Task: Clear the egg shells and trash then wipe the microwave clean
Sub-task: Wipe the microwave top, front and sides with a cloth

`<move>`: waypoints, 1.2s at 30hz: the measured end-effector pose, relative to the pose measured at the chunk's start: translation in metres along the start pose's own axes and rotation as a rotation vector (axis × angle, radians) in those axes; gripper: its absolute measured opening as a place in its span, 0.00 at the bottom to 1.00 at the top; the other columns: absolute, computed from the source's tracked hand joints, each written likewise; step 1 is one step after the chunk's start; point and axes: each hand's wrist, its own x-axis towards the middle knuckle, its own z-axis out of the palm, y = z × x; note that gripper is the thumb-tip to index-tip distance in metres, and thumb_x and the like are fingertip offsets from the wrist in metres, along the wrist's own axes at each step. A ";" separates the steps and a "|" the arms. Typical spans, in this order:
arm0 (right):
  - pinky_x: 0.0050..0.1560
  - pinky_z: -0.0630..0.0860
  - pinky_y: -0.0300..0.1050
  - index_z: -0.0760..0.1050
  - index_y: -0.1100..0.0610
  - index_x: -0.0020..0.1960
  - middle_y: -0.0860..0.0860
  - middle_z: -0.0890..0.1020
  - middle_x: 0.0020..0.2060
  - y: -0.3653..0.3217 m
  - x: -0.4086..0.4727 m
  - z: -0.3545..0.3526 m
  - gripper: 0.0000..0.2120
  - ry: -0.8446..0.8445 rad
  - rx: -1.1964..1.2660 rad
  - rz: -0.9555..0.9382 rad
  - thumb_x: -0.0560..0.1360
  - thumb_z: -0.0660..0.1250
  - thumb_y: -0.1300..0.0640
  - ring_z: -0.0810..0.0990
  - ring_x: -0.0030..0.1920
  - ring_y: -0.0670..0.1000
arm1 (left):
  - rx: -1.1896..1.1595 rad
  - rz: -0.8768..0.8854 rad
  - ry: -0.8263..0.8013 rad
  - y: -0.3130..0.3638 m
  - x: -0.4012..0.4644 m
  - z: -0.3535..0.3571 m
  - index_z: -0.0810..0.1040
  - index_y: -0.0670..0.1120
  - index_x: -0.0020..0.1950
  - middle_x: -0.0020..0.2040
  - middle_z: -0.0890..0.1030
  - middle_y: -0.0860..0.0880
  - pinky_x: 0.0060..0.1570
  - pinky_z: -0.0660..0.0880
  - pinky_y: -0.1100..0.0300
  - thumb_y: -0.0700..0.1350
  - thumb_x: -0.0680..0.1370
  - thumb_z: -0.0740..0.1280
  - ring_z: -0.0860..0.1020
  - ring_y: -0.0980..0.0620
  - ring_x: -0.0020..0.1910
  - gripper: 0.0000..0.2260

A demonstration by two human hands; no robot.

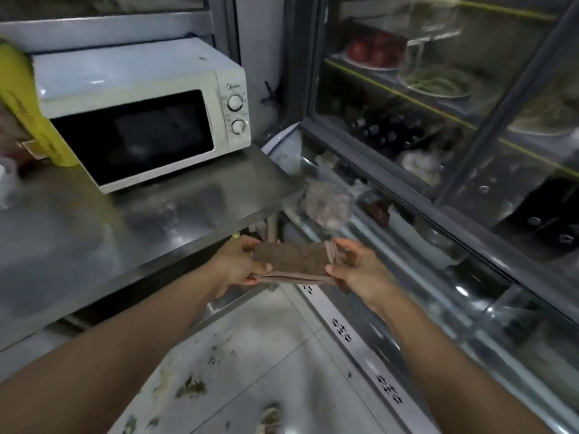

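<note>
A white microwave [141,111] with a dark glass door and two round knobs stands shut on a steel counter [131,220]. In front of the counter's edge I hold a folded brown cloth [293,260] flat between both hands. My left hand [241,266] grips its left end, thumb on top. My right hand [354,267] pinches its right end, where the folded layers show. Both hands are below and to the right of the microwave, apart from it. No egg shells are visible.
A yellow bag [34,114] leans against the microwave's left side. A glass display fridge [438,136] with plates of food fills the right. Its lower steel ledge [407,277] runs beside my right hand. Green scraps [191,386] litter the tiled floor below.
</note>
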 end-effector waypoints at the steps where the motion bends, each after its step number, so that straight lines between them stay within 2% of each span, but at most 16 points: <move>1: 0.36 0.74 0.26 0.71 0.56 0.64 0.54 0.79 0.51 0.001 0.010 0.001 0.25 -0.011 -0.010 0.001 0.70 0.68 0.73 0.79 0.47 0.47 | -0.006 -0.006 0.010 -0.002 0.009 -0.001 0.72 0.45 0.62 0.55 0.77 0.44 0.40 0.78 0.59 0.33 0.70 0.72 0.78 0.47 0.50 0.22; 3: 0.40 0.75 0.28 0.71 0.57 0.65 0.55 0.79 0.54 0.003 0.031 0.004 0.26 -0.034 -0.037 0.008 0.70 0.68 0.73 0.78 0.53 0.50 | -0.029 -0.026 0.030 -0.005 0.025 -0.004 0.72 0.45 0.62 0.54 0.77 0.44 0.42 0.78 0.58 0.33 0.70 0.72 0.78 0.46 0.51 0.22; 5: 0.48 0.77 0.37 0.71 0.58 0.64 0.56 0.79 0.56 0.007 0.055 0.007 0.26 -0.045 -0.062 0.019 0.69 0.69 0.73 0.78 0.55 0.53 | -0.055 -0.051 0.052 -0.008 0.042 -0.005 0.72 0.46 0.61 0.55 0.77 0.44 0.41 0.78 0.59 0.32 0.70 0.71 0.78 0.46 0.51 0.22; 7: 0.50 0.78 0.43 0.72 0.57 0.64 0.57 0.79 0.57 0.012 0.078 0.009 0.26 -0.058 -0.082 0.049 0.69 0.69 0.73 0.79 0.54 0.54 | -0.061 -0.067 0.056 -0.015 0.058 -0.008 0.72 0.46 0.60 0.57 0.76 0.43 0.37 0.77 0.62 0.33 0.71 0.71 0.78 0.47 0.50 0.21; 10: 0.42 0.77 0.39 0.71 0.54 0.65 0.55 0.78 0.56 0.021 0.104 0.015 0.27 -0.097 -0.148 0.091 0.70 0.69 0.71 0.79 0.52 0.53 | -0.038 -0.066 0.037 -0.026 0.079 -0.012 0.71 0.43 0.62 0.54 0.77 0.44 0.43 0.79 0.59 0.35 0.73 0.69 0.78 0.48 0.49 0.18; 12: 0.40 0.76 0.36 0.71 0.53 0.65 0.54 0.78 0.55 0.032 0.121 0.021 0.27 -0.117 -0.179 0.105 0.70 0.70 0.71 0.79 0.53 0.53 | -0.018 -0.073 0.039 -0.035 0.091 -0.015 0.71 0.43 0.61 0.53 0.77 0.44 0.48 0.79 0.55 0.34 0.73 0.69 0.78 0.49 0.48 0.18; 14: 0.40 0.77 0.36 0.71 0.52 0.65 0.54 0.78 0.55 0.043 0.140 0.030 0.28 -0.157 -0.200 0.146 0.69 0.70 0.71 0.79 0.52 0.53 | -0.039 -0.110 0.075 -0.044 0.102 -0.017 0.72 0.44 0.60 0.53 0.76 0.44 0.47 0.79 0.56 0.33 0.72 0.70 0.78 0.47 0.50 0.20; 18: 0.46 0.79 0.44 0.71 0.54 0.64 0.53 0.79 0.53 0.065 0.176 0.048 0.27 -0.251 -0.263 0.197 0.69 0.70 0.72 0.79 0.49 0.52 | -0.133 -0.210 0.173 -0.067 0.126 -0.015 0.70 0.43 0.64 0.56 0.73 0.43 0.41 0.78 0.59 0.31 0.71 0.69 0.76 0.43 0.52 0.23; 21: 0.33 0.77 0.35 0.70 0.57 0.65 0.56 0.77 0.56 0.084 0.203 0.056 0.26 -0.333 -0.272 0.210 0.70 0.69 0.72 0.78 0.45 0.49 | -0.180 -0.252 0.246 -0.089 0.149 -0.009 0.70 0.42 0.64 0.56 0.74 0.42 0.40 0.78 0.56 0.30 0.71 0.70 0.77 0.43 0.50 0.24; 23: 0.29 0.74 0.32 0.70 0.58 0.65 0.58 0.75 0.57 0.099 0.221 0.058 0.26 -0.380 -0.287 0.220 0.70 0.68 0.73 0.77 0.44 0.48 | -0.223 -0.291 0.290 -0.106 0.167 -0.003 0.71 0.42 0.63 0.55 0.75 0.40 0.40 0.77 0.55 0.29 0.70 0.70 0.77 0.43 0.47 0.24; 25: 0.26 0.72 0.31 0.69 0.58 0.66 0.59 0.75 0.59 0.118 0.241 0.061 0.26 -0.415 -0.299 0.226 0.70 0.68 0.73 0.79 0.46 0.54 | -0.262 -0.305 0.336 -0.122 0.184 0.006 0.72 0.44 0.62 0.53 0.76 0.39 0.42 0.78 0.52 0.29 0.70 0.70 0.77 0.44 0.45 0.23; 28: 0.22 0.69 0.30 0.70 0.55 0.65 0.59 0.75 0.60 0.149 0.272 0.066 0.27 -0.434 -0.336 0.220 0.70 0.68 0.73 0.78 0.50 0.59 | -0.292 -0.329 0.416 -0.146 0.211 0.019 0.72 0.46 0.59 0.48 0.77 0.43 0.44 0.79 0.51 0.29 0.70 0.70 0.77 0.45 0.45 0.22; 32: 0.26 0.71 0.31 0.69 0.54 0.66 0.57 0.75 0.60 0.189 0.308 0.074 0.29 -0.484 -0.372 0.216 0.70 0.68 0.73 0.77 0.57 0.59 | -0.342 -0.354 0.483 -0.183 0.248 0.032 0.73 0.45 0.59 0.42 0.77 0.44 0.42 0.78 0.52 0.28 0.69 0.70 0.77 0.44 0.41 0.23; 36: 0.29 0.72 0.30 0.70 0.52 0.65 0.55 0.74 0.62 0.235 0.336 0.091 0.28 -0.482 -0.392 0.246 0.70 0.69 0.71 0.75 0.59 0.56 | -0.370 -0.380 0.509 -0.227 0.284 0.037 0.73 0.46 0.59 0.41 0.78 0.43 0.37 0.76 0.57 0.27 0.69 0.69 0.77 0.47 0.37 0.23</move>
